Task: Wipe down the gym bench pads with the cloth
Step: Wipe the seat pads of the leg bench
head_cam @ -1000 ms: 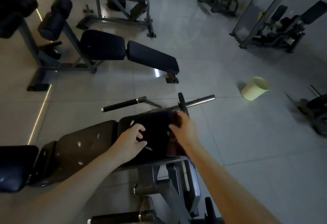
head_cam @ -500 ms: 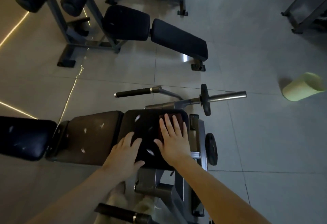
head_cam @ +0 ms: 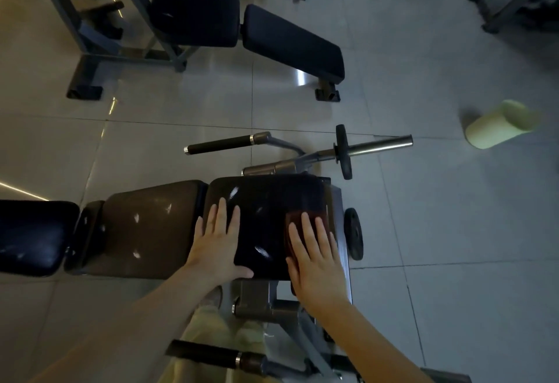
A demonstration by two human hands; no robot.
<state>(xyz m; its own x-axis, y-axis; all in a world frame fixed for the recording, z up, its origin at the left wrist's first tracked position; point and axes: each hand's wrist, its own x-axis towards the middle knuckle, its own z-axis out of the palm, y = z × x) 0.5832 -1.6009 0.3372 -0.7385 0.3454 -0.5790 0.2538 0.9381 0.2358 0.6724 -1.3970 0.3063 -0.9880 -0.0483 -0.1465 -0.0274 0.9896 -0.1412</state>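
Dim grey floor tiles (head_cam: 181,146) surround the bench's dark seat pad (head_cam: 266,201). On its right edge lies what seems a reddish-brown cloth (head_cam: 295,219), pressed flat under the right hand (head_cam: 314,261), fingers straight. Left hand (head_cam: 216,246) rests spread on the pad's left side.

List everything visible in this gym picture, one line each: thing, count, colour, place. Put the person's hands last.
glossy black bench pad: one, black, centre, under both hands
brown bench pad: one, brown, directly left of the black pad
dark blue pad: one, dark blue, far left
dark reddish cloth: one, reddish-brown, on the black pad's right side
second padded bench: one, black, two pads, top centre
black weight plates: two, black, right of the near bench
pale yellow cylindrical container: one, on the floor, right
left hand: flat on the black pad's left edge
right hand: flat on the cloth
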